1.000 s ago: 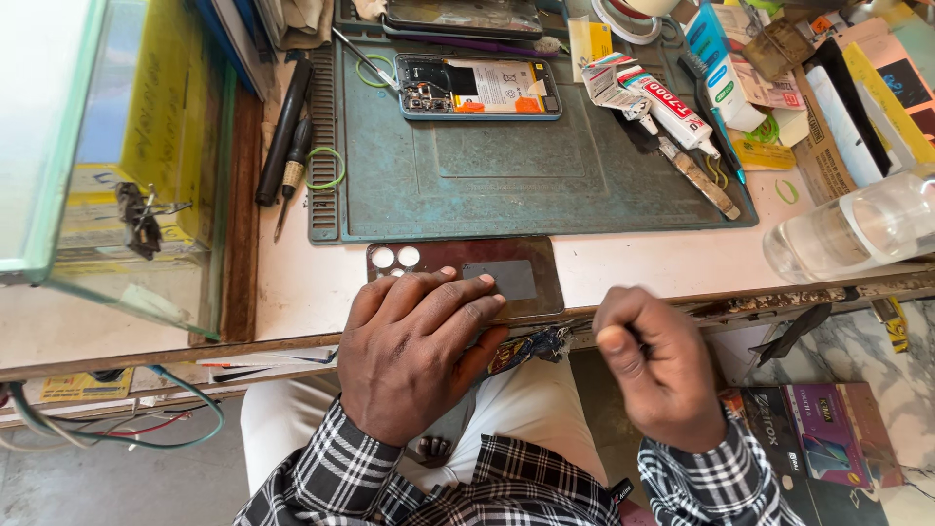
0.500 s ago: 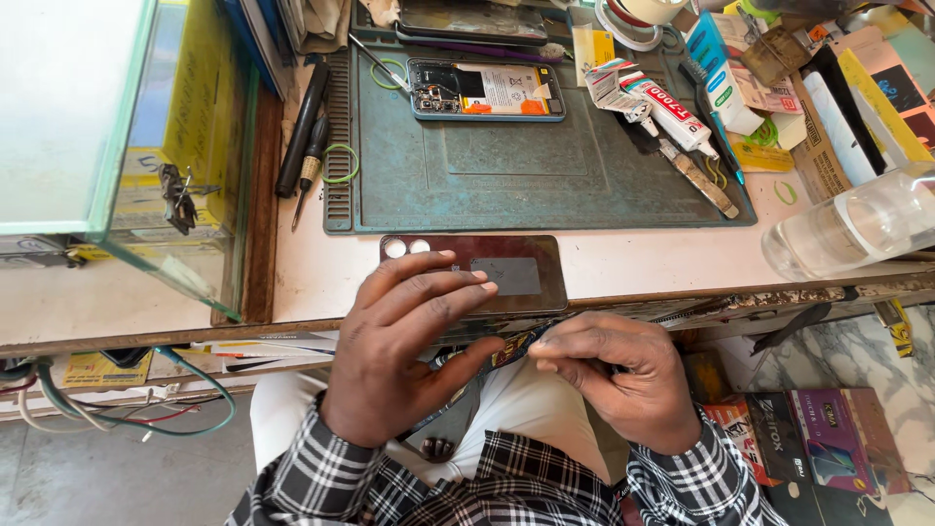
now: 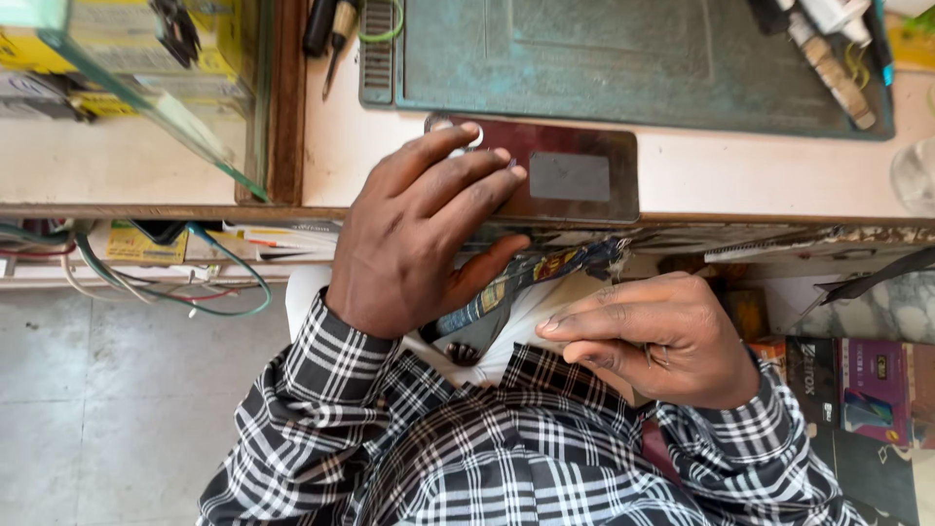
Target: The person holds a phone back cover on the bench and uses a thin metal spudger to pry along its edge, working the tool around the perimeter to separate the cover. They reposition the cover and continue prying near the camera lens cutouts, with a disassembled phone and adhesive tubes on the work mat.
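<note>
Left hand point(image 3: 419, 234) lies flat, grip wide, fingers spread on dark phone back panel point(image 3: 575, 175) at table point(image 3: 740, 175) near edge. Right hand point(image 3: 653, 336) below, grip narrow, fingers together, holding nothing visible.

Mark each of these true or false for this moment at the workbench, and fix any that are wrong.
1. The left hand lies flat on the dark phone back panel. True.
2. The right hand rests on the green work mat. False: it is below the bench edge, over the person's lap.
3. The back panel lies on the green mat. False: it lies on the pale benchtop, just in front of the mat.
4. A glass case stands to the left of the mat. True.
5. The left thumb presses a colourful packet under the bench edge. True.
</note>
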Tool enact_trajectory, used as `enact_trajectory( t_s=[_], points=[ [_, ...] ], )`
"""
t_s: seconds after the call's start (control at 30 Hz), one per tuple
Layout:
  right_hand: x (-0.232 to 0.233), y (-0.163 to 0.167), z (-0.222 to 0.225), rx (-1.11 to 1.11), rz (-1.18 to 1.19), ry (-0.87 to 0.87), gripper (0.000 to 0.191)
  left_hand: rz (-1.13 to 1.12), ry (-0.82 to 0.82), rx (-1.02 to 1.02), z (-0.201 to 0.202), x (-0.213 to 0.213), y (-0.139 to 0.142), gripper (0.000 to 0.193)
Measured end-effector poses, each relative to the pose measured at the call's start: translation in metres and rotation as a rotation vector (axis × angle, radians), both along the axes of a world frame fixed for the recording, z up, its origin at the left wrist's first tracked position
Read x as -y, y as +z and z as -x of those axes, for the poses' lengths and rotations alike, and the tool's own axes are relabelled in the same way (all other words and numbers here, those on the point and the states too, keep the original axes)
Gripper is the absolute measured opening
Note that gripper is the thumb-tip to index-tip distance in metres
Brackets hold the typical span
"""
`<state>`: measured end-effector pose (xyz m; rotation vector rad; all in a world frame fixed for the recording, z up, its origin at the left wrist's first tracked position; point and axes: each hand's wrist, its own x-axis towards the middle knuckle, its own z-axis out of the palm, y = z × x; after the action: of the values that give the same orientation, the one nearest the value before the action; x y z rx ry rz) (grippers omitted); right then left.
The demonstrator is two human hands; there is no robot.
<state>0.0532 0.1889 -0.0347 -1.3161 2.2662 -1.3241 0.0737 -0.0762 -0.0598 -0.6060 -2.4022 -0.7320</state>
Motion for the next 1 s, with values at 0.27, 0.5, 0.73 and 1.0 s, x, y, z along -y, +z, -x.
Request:
enact_trajectory(
  t_s=[0.27, 0.5, 0.73, 1.0],
  points=[
    [-0.02, -0.003, 0.009, -0.037, -0.099, -0.025, 0.012, 0.037, 0.022, 0.014, 0.001, -0.006, -0.013, 0.053],
    [-0.029, 0.01, 0.022, 0.041, -0.302, -0.194, 0.034, 0.051, 0.013, -0.007, 0.0, -0.005, -0.017, 0.051],
    [-0.043, 0.021, 0.034, 0.01, -0.094, -0.246, 0.045, 0.048, -0.002, -0.064, 0.003, -0.001, -0.032, 0.046],
    [-0.063, 0.006, 0.053, 0.234, 0.458, -0.376, 0.013, 0.068, 0.078, -0.077, 0.009, -0.01, -0.011, 0.04]
  ],
)
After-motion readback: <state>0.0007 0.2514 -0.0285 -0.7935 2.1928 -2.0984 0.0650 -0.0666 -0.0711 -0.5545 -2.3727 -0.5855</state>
